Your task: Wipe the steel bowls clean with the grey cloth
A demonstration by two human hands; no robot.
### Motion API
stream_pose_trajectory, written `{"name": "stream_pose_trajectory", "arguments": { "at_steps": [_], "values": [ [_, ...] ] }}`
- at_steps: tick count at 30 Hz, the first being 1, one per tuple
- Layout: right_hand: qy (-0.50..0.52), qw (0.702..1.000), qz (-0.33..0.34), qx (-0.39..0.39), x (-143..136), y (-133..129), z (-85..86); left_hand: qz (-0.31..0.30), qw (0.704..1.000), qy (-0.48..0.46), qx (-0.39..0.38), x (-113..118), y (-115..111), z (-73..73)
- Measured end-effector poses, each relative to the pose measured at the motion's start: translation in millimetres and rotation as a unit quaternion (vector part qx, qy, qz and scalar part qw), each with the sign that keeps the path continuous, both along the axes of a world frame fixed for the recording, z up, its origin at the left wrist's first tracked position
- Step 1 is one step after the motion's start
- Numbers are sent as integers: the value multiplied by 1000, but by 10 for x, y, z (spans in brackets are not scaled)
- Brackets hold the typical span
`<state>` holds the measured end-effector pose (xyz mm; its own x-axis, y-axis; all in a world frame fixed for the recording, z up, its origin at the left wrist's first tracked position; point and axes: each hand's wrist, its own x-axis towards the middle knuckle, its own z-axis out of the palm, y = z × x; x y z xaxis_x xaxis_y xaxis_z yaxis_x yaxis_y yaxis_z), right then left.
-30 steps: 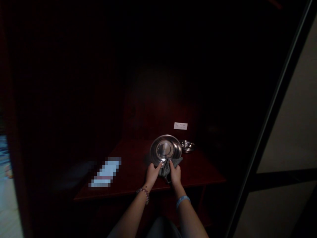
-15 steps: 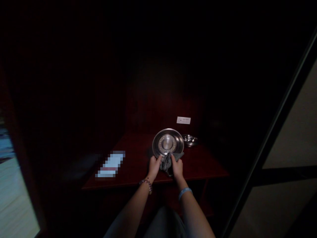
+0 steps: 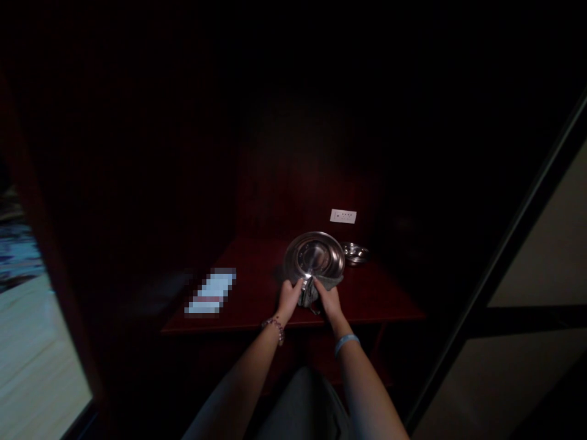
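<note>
A round stainless steel basin (image 3: 314, 256) is held tilted above the dark red desk, its inside facing me. My left hand (image 3: 290, 297) is closed on its lower left rim, thumb on the inside. My right hand (image 3: 329, 297) is closed on a grey cloth (image 3: 308, 297) at the lower right rim, pressing it against the metal with the thumb on top. The cloth bunches between the two hands and hangs below the rim. Fingers beneath the basin are hidden.
Behind the basin to the right are shiny steel bowls (image 3: 355, 253), perhaps stacked. A pixelated pale rectangle (image 3: 211, 293) lies on the desk (image 3: 247, 308) at left. A white socket panel (image 3: 343, 216) is on the back wall. A framed panel (image 3: 527, 256) stands at right.
The basin has tipped slightly, and its inner reflections differ. The cloth is gathered closer under the rim, with the right thumb further in. The whole view has shifted a little.
</note>
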<state>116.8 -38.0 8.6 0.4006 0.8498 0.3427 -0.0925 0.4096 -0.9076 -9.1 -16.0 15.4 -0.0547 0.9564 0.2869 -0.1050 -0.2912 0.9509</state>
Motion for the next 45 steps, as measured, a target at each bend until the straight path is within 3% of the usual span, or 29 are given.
{"name": "stream_pose_trajectory", "arguments": {
  "at_steps": [8, 13, 25, 30, 35, 42, 45],
  "values": [
    [29, 999, -37, 23, 48, 10, -32, -27, 998, 51, 30, 50, 23, -17],
    [26, 999, -33, 25, 34, -6, -19, -28, 999, 35, 20, 74, 60, -28],
    [16, 998, -47, 37, 12, -37, 7, 96, 993, -51, 46, -23, -3, 58],
    [37, 996, -75, 23, 36, -34, -7, 32, 997, -51, 48, 33, -7, 40],
    [39, 996, -83, 12, 44, -39, -26, -32, 999, 27, 27, 77, -13, 27],
    [32, 997, -66, 23, 13, -42, -2, -46, 999, 7, 20, 43, 38, 10],
    [21, 998, -38, 34, -7, -34, 3, -12, 999, -42, 25, 19, 35, 22]
  ]
}}
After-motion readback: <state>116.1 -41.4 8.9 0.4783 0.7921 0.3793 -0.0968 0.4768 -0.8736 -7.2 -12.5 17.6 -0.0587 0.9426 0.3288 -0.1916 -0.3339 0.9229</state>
